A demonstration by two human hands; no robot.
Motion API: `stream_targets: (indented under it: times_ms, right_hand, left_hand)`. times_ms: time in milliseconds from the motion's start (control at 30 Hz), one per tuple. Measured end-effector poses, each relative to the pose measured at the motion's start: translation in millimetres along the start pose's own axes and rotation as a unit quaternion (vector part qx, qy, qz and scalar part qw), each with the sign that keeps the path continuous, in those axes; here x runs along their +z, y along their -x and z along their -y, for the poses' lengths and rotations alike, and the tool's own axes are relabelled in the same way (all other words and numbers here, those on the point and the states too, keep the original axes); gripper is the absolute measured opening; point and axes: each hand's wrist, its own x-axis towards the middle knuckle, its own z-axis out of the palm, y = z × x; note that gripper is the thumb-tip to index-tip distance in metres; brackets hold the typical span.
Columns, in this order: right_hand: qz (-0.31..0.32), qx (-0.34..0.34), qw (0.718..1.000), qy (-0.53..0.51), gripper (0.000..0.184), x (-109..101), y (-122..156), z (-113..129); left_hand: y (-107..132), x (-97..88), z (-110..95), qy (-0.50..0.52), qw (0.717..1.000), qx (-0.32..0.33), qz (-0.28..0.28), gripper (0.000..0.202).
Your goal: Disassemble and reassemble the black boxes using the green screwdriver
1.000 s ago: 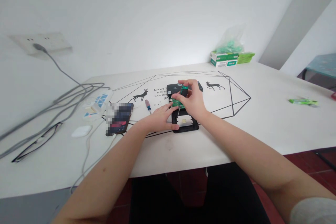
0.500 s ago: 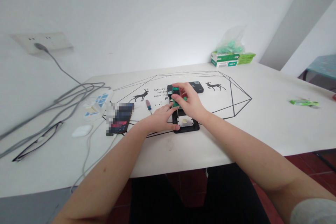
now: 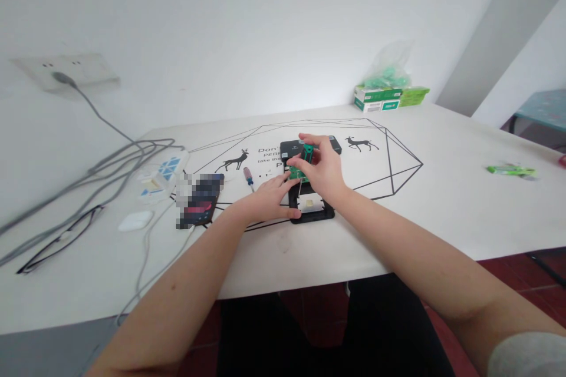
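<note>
My right hand point(image 3: 326, 175) is closed around a small screwdriver with a green and black handle point(image 3: 306, 155), held upright with its thin shaft pointing down into a black device frame point(image 3: 315, 214). A green circuit board point(image 3: 295, 174) sits at the frame's far end under the tool. At the frame's left edge rests my left hand point(image 3: 269, 201), fingers curled and the thumb pressed on the rim, steadying it. Behind both hands lies a black cover point(image 3: 290, 148).
A blue and red screwdriver point(image 3: 249, 177), a phone point(image 3: 200, 200), a white power strip point(image 3: 164, 175) with grey cables, glasses point(image 3: 57, 241) and a white case point(image 3: 135, 221) lie to the left. Green boxes point(image 3: 384, 99) stand at the back, a green packet point(image 3: 510, 170) far right.
My right hand dipped over the screwdriver handle half a second ago, fingers shifting on it, and is back up now. The left hand has stayed on the frame.
</note>
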Motion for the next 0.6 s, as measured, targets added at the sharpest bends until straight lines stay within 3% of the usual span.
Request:
stream_targets:
  times_ms: [133,300,467,600]
  right_hand:
    - [0.07,-0.074,0.994,0.047,0.035,-0.4,4.5,8.3]
    - [0.082,-0.128,0.986,0.065,0.03,-0.1,3.3,12.6]
    - [0.047,-0.118,0.989,0.073,0.025,-1.0,0.0,7.9]
    - [0.015,-0.08,0.996,0.026,0.035,1.8,-0.7,1.3]
  left_hand:
    - [-1.7,5.6,7.6,-0.001,0.999,0.028,-0.024,0.101]
    - [-3.4,9.1,11.2,0.005,0.999,0.038,-0.038,0.103]
    - [-2.4,4.3,5.0,0.009,0.999,0.031,-0.02,0.104]
    - [-1.0,2.2,2.4,0.015,1.0,0.023,-0.013,0.101]
